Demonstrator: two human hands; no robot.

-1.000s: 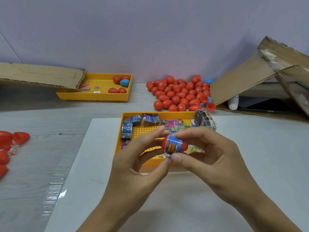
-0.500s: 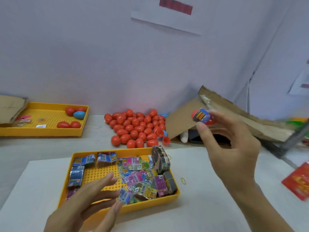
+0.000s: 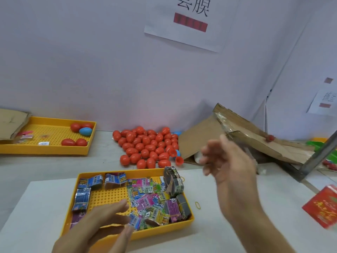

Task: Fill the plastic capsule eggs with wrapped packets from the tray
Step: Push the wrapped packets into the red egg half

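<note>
From the head view, your left hand (image 3: 102, 223) hovers over the near edge of the yellow tray (image 3: 189, 219), fingers straight and spread, holding nothing. Your right hand (image 3: 228, 163) is raised to the right of the tray with its fingers loosely extended and blurred; nothing is gripped in it. The tray is hard plastic with a pegboard-like perforated floor, and it sits on a smooth white sheet (image 3: 237, 234) on the tabletop (image 3: 45, 167). The wrapped packets (image 3: 151, 199), glossy and printed in blue, pink and green, lie in it: small blocks along the left and back, a loose heap on the right. Behind the tray, a pile of smooth red capsule eggs (image 3: 145, 145) rests on the tabletop against the wall, with an open half (image 3: 179, 160) at its right edge. A second yellow tray (image 3: 54, 151) at far left holds a few red eggs and one blue egg (image 3: 85, 131); its left end is hidden under cardboard (image 3: 11, 123). At right, a torn corrugated carton (image 3: 242, 132) leans over; a small red thing on it is too blurred to name. A red printed packet (image 3: 324, 207) is cut off by the right edge
</note>
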